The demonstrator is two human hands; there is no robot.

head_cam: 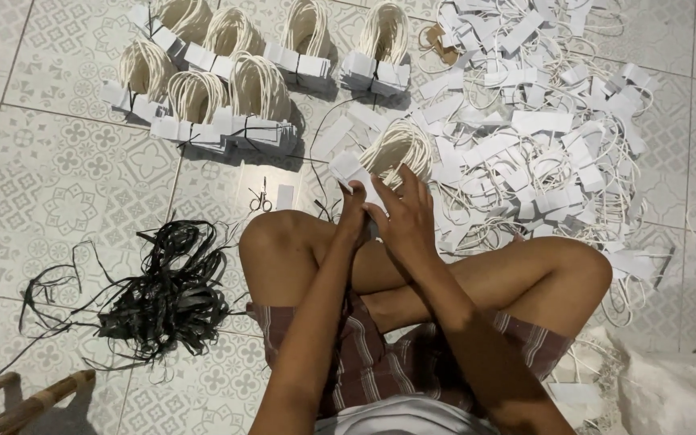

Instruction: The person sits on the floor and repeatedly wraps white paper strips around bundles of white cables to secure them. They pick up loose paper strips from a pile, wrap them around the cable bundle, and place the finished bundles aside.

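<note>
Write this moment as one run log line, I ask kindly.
left hand: holds white tags bunch | right hand: holds same bunch | black straps: floor

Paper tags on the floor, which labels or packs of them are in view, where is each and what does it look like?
Tied bundles: upper left, white card tags with looped cream cords, bound in black.
Loose pile: upper right, scattered white rectangular tags and cords.
Held stack: centre, white tags in both hands.
No screens or signs.
</note>
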